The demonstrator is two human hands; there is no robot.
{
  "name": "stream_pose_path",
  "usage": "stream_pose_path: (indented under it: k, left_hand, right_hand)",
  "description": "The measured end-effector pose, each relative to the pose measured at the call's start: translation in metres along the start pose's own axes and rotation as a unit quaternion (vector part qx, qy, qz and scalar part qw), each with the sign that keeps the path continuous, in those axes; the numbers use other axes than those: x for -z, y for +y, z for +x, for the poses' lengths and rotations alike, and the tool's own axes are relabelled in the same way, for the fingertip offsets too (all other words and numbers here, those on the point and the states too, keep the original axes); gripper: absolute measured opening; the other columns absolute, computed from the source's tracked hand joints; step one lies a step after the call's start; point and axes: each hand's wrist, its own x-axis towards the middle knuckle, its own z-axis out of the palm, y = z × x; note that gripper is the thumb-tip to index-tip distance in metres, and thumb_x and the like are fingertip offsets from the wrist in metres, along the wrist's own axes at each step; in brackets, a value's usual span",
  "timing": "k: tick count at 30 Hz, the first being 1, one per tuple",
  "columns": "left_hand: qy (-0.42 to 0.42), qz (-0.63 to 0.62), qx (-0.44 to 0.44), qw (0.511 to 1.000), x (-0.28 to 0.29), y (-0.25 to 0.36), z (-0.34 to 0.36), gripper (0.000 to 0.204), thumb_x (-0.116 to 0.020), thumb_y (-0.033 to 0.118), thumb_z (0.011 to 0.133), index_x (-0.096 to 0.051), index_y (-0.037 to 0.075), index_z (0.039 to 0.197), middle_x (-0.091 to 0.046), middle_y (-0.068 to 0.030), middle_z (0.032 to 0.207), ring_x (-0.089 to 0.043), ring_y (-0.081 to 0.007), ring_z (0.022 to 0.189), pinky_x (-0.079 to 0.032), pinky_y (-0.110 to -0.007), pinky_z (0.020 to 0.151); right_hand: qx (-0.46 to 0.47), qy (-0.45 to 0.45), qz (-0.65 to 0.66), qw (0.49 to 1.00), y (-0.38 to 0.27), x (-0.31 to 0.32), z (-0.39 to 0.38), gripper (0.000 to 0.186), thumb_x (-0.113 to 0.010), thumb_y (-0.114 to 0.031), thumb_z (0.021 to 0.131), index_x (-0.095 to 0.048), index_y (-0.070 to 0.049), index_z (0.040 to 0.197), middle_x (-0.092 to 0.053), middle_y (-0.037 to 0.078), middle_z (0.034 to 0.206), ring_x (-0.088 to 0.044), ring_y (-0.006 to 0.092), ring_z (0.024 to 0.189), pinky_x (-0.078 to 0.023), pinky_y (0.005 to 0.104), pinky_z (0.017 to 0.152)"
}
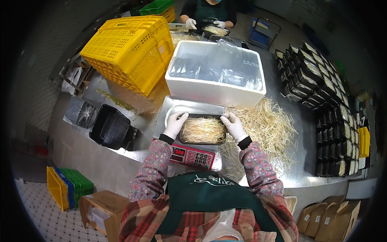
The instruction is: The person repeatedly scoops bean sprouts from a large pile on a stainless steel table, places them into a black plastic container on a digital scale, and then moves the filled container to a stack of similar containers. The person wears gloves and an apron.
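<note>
A black tray of pale bean sprouts (201, 130) is on or just over the steel pan of a red digital scale (190, 157). My left hand (175, 124), in a white glove, grips the tray's left side; my right hand (233, 126), also gloved, grips its right side near the far corner. A loose heap of sprouts (266, 125) lies to the right of the scale. Just behind the scale stands a white foam box (213, 92) lined with clear plastic. A stack of empty black trays (109, 125) sits to the left.
Yellow crates (125, 52) stand at back left. Many packed trays (310, 80) are piled along the right. A co-worker in white gloves (207, 14) works across the steel table (300, 161). Crates (68, 185) and cardboard boxes (98, 209) are on the floor below left.
</note>
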Motion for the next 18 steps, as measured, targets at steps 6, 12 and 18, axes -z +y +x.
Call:
stream_pose_path:
  k: [6, 12, 18]
  left_hand:
    - [-0.056, -0.080, 0.115, 0.989, 0.019, -0.001, 0.001, 0.024, -0.068, 0.018, 0.092, -0.068, 0.000, 0.108, -0.068, -0.0024, 0.100, -0.063, -0.0107, 0.090, -0.050, -0.025, 0.080]
    - [-0.121, -0.239, 0.129, 0.955, 0.030, 0.003, -0.013, 0.015, -0.063, 0.004, 0.092, -0.066, -0.001, 0.106, -0.068, -0.0054, 0.101, -0.065, -0.0132, 0.092, -0.052, -0.027, 0.082]
    - [-0.064, -0.204, 0.096, 0.972, 0.021, -0.008, -0.015, 0.014, -0.065, 0.005, 0.090, -0.067, 0.000, 0.103, -0.069, -0.0057, 0.099, -0.064, -0.0116, 0.091, -0.051, -0.024, 0.079]
  right_hand:
    - [-0.097, 0.005, 0.091, 0.991, -0.007, -0.007, -0.001, 0.014, -0.072, -0.016, 0.089, -0.066, -0.005, 0.095, -0.065, -0.003, 0.084, -0.056, 0.0056, 0.074, -0.045, 0.0216, 0.068]
    - [-0.081, 0.003, 0.234, 0.969, -0.001, -0.018, 0.003, 0.007, -0.072, -0.004, 0.085, -0.065, -0.005, 0.086, -0.068, 0.001, 0.082, -0.061, 0.0091, 0.074, -0.051, 0.0248, 0.071]
    - [-0.049, 0.005, 0.246, 0.968, 0.004, -0.020, 0.007, 0.009, -0.071, -0.007, 0.087, -0.063, -0.005, 0.083, -0.066, 0.000, 0.080, -0.060, 0.0076, 0.072, -0.050, 0.0241, 0.069]
